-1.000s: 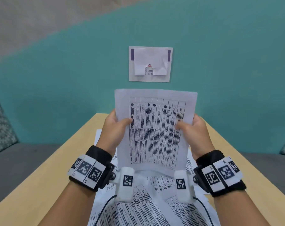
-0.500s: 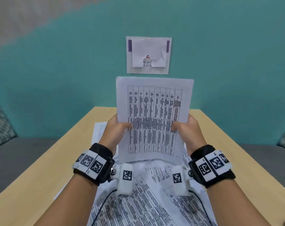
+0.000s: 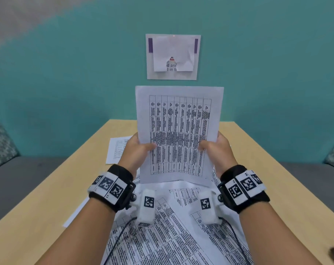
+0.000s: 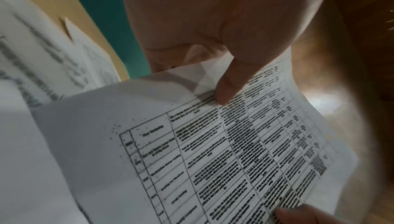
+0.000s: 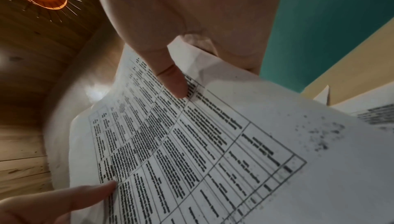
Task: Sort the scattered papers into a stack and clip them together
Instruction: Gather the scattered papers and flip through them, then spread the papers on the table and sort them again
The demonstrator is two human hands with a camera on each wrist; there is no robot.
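printed table sheet (image 3: 178, 134) held upright, left hand (image 3: 137, 152) and right hand (image 3: 217, 150) each pinching a side edge, loose papers (image 3: 172, 236) below

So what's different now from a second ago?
Not much. Both the left hand and the right hand keep gripping the printed sheet upright by its sides; any shift looks like head-camera tilt. The loose papers still lie scattered on the table.

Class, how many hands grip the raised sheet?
2: the left hand pinches the raised sheet at its left edge, the right hand at its right edge.
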